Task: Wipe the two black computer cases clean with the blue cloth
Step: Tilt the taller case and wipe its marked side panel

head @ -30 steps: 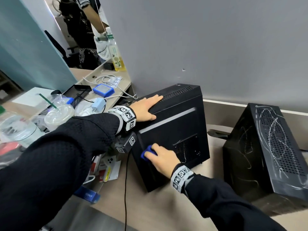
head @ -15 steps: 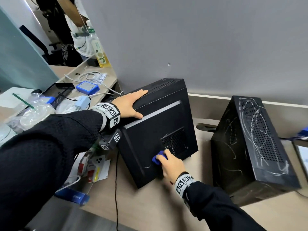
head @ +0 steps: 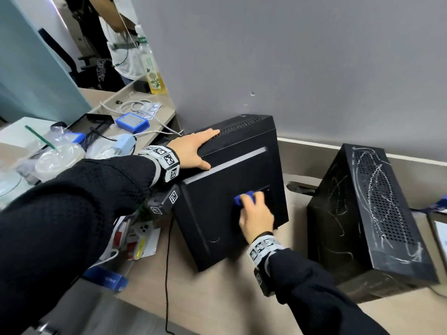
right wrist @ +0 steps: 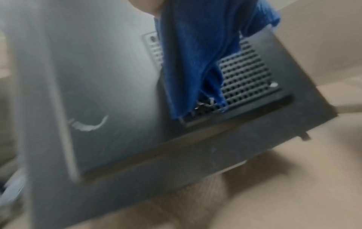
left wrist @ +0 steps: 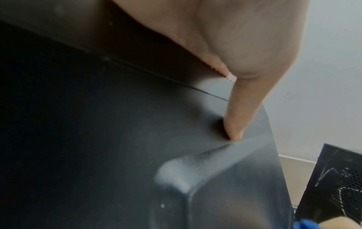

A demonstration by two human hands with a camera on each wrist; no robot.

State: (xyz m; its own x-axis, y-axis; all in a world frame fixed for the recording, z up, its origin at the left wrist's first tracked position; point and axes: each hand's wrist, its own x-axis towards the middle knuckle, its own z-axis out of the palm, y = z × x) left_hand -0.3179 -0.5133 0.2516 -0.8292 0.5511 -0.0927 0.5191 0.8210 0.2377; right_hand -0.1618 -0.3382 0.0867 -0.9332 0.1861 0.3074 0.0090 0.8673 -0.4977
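Observation:
A black computer case (head: 217, 213) stands tilted on the desk by the grey wall. My left hand (head: 193, 148) lies flat on its top, fingers straight, thumb (left wrist: 240, 111) down over the edge. My right hand (head: 256, 216) grips the blue cloth (head: 244, 198) and presses it against the case's side panel (right wrist: 109, 86), over the vent grille (right wrist: 246, 74). A curved white mark (right wrist: 88, 125) shows low on that panel. The second black case (head: 377, 218), to the right, is covered in white scribbles and nobody touches it.
The desk's left side is cluttered: plastic cups (head: 58, 158), a blue device (head: 131, 122), white cables, a bottle (head: 151, 68), papers and a blue box (head: 106, 279). A black cable (head: 167, 274) runs to the front edge. A person stands at the back left.
My right hand has slid the blue cloth up and to the right, from the lower left of the side panel onto the vent grille. The left hand has stayed on top.

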